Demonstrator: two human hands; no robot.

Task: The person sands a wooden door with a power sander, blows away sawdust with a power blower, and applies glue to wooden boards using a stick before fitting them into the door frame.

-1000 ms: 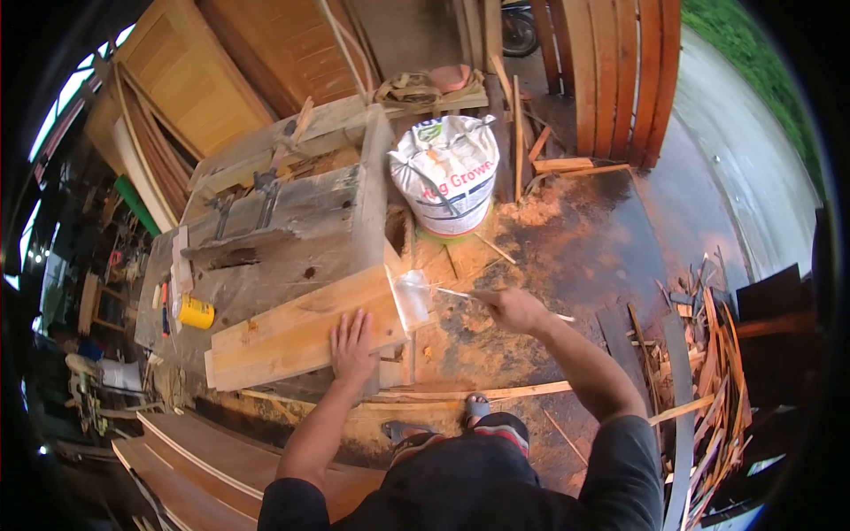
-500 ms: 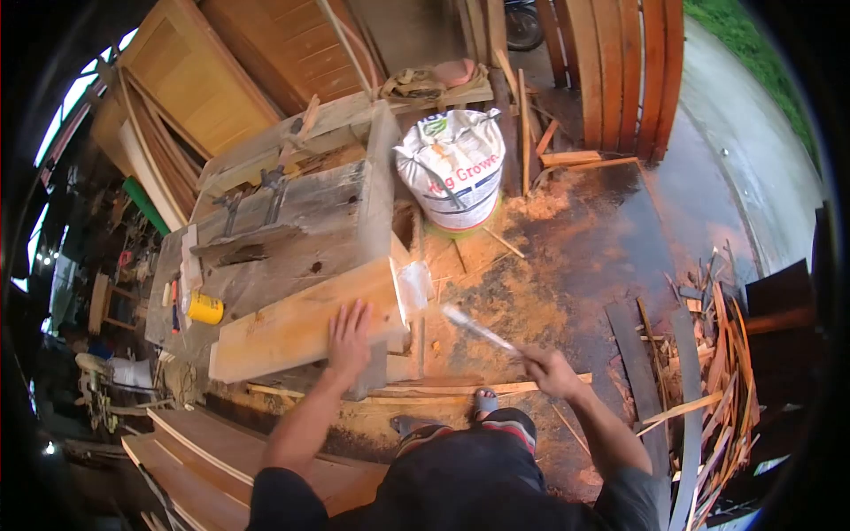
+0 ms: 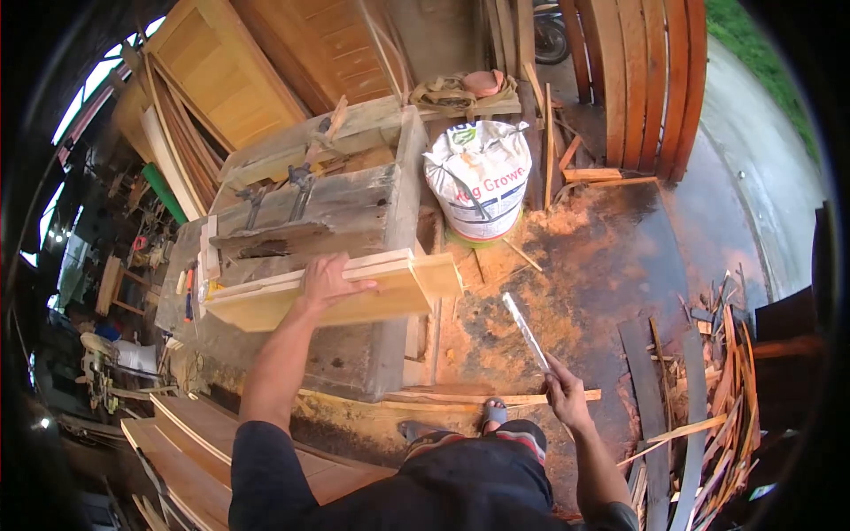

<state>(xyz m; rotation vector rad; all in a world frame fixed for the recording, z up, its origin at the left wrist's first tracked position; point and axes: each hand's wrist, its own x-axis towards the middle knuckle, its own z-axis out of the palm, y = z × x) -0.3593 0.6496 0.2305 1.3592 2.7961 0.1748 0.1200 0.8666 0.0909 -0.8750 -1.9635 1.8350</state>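
Note:
My left hand (image 3: 328, 281) grips the top edge of a pale wooden box-like piece (image 3: 354, 310), which stands tilted on the workbench. The fingers go over the edge and the thumb lies along the near face. A short board end (image 3: 437, 276) juts out at the piece's right end. In my right hand (image 3: 567, 389) is a slim, whitish stick-like tool (image 3: 526, 331), held by its lower end and pointing up and away, apart from the wood. I cannot make out its exact kind. The weathered workbench (image 3: 345, 354) lies under the wooden piece.
Behind the bench's right corner stands a white printed sack (image 3: 478, 181). Metal clamps (image 3: 301, 188) lie on the bench. Scrap strips (image 3: 708, 398) are heaped at right, and sawdust covers the floor (image 3: 496, 332). Boards (image 3: 190, 447) are stacked at lower left; door panels (image 3: 230, 75) lean behind.
My left hand has tipped the wooden piece up from lying flat, so its long side faces me. My right hand has drawn the tool down and right, away from the wood's end.

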